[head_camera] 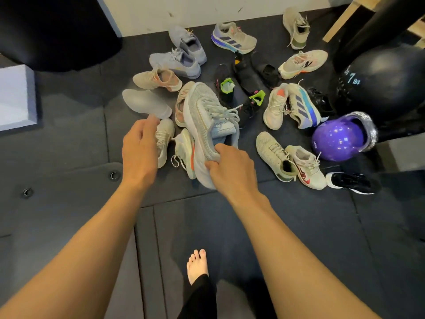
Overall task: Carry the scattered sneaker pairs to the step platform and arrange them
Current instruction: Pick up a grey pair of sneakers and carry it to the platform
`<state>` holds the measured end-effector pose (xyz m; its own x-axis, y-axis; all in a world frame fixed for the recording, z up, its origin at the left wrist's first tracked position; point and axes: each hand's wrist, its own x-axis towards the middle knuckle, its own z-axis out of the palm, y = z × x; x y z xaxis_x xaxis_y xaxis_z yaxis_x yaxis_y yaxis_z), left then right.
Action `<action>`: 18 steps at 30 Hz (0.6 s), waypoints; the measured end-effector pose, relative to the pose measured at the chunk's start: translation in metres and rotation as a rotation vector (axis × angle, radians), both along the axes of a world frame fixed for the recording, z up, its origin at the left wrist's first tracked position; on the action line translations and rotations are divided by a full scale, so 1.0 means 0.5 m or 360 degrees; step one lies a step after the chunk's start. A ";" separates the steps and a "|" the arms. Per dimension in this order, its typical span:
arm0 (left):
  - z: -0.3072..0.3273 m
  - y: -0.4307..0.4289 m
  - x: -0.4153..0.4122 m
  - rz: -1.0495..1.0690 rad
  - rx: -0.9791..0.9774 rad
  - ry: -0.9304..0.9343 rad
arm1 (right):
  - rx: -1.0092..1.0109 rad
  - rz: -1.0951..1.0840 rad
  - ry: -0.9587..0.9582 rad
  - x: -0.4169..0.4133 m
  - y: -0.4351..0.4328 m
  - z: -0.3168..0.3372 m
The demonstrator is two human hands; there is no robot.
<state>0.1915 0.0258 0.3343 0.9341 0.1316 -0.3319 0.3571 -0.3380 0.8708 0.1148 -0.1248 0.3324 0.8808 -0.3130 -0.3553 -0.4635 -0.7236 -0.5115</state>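
Left of the pale grey sneaker, which the right hand grips by the heel, a sole-up sneaker, likely its mate, lies crosswise on the floor. The left hand, relaxed and holding nothing, is nearer, fingertips at its edge.

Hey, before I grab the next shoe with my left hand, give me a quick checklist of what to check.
1. Right hand grips the held grey sneaker by its heel: ok.
2. Left hand free, fingers relaxed: ok.
3. Sole-up grey sneaker lies at the left fingertips, no other shoe on it: ok.
4. That it matches the held one: cannot tell, its upper is hidden.
5. Bare foot stands apart from the shoes: ok.
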 end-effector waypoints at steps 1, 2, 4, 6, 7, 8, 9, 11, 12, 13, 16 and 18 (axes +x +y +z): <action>-0.001 0.011 -0.002 0.0001 0.0005 -0.0004 | 0.0017 0.0004 0.0013 -0.001 0.012 -0.001; -0.002 0.021 -0.002 0.0007 0.0009 -0.0010 | 0.0025 0.0009 0.0023 -0.002 0.021 -0.002; -0.005 0.037 0.000 0.0023 0.0014 -0.0006 | 0.0012 0.0021 0.0033 -0.004 0.033 -0.006; -0.008 0.048 0.007 0.0040 0.0026 0.0003 | -0.0012 0.0026 0.0041 -0.003 0.039 -0.006; -0.009 0.053 0.013 0.0054 0.0021 0.0001 | -0.0021 0.0028 0.0039 0.000 0.041 -0.006; -0.009 0.057 0.019 0.0074 0.0012 0.0001 | -0.0029 0.0035 0.0035 0.005 0.044 -0.006; -0.010 0.060 0.026 0.0092 0.0005 0.0009 | -0.0034 0.0040 0.0030 0.011 0.047 -0.006; -0.012 0.060 0.045 0.0108 -0.0004 0.0042 | -0.0035 0.0033 0.0017 0.026 0.050 -0.008; -0.014 0.057 0.056 0.0110 -0.0006 0.0061 | -0.0039 0.0031 0.0010 0.034 0.050 -0.010; -0.017 0.053 0.067 0.0112 0.0002 0.0079 | -0.0043 0.0034 0.0002 0.042 0.050 -0.012; -0.035 0.035 0.096 0.0097 0.0065 0.0107 | -0.0048 0.0041 -0.0029 0.066 0.040 -0.023; -0.046 0.021 0.112 0.0065 0.0106 0.0104 | -0.0094 0.0087 -0.0063 0.082 0.028 -0.032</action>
